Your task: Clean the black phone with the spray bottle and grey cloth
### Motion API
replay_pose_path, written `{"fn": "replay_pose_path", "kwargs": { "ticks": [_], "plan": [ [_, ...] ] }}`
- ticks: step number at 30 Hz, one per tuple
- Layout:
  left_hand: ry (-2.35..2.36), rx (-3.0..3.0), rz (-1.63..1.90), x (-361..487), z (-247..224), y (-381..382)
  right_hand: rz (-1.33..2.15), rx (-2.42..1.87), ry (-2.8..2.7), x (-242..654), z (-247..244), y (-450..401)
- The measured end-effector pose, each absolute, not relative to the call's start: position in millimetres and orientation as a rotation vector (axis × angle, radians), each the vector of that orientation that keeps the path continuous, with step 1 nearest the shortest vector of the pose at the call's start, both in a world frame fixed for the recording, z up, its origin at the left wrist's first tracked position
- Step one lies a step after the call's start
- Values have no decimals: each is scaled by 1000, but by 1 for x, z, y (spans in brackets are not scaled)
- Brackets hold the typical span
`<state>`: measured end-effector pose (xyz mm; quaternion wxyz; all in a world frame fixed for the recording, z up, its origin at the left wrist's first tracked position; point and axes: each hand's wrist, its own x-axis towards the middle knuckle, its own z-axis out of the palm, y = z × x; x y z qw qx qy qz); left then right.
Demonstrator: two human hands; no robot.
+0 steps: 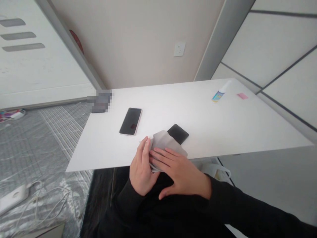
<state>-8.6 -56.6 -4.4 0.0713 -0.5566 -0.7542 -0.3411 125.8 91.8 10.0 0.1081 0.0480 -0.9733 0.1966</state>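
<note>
A thin grey cloth point(165, 140) is bunched at the table's front edge, between my hands. My left hand point(142, 170) is closed around the cloth's left side, its fingers pointing up and its thumb below. Whether something lies inside the cloth is hidden. My right hand point(179, 172) rests flat on the cloth from the right, fingers stretched out and thumb apart. Just behind the cloth lies a flat black square-cornered item point(178, 133), its near part covered. To the left, a smartphone point(131, 121) with a dark screen and pale edge lies face up.
All this is on a white table point(198, 115). A small white bottle with a blue and yellow label point(218, 96) lies at the back right, beside a pink slip point(242, 96). A blurred dark item point(101, 101) sits at the back left corner. Cables point(53, 195) trail over the floor.
</note>
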Motion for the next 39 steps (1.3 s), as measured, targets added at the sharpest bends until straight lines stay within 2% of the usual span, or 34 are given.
{"fn": "replay_pose_path", "kwargs": {
  "ticks": [5,10,15,19,24,29,35,39],
  "plan": [
    [-2267,-1638,-1005,-9,-6,-56,413,-201,-2807,126,9,108],
    [-2277,-1680,-1031,-9,-5,-57,433,129,-2880,126,9,100],
    [-2302,-1662,-1050,-9,-3,-58,336,-81,-2831,124,8,99],
    [-2315,-1680,-1048,-8,-4,-58,385,171,-2858,124,5,103],
    [-2308,-1655,-1070,-8,-5,-57,293,-181,-2819,122,3,115],
    [-2305,-1641,-1077,-7,-5,-57,439,167,-2833,120,4,99],
    [-2328,-1623,-1070,-6,-6,-58,318,-126,-2805,127,4,115],
    [-2311,-1645,-1043,-7,-6,-59,421,204,-2849,130,5,106]
  ]
}}
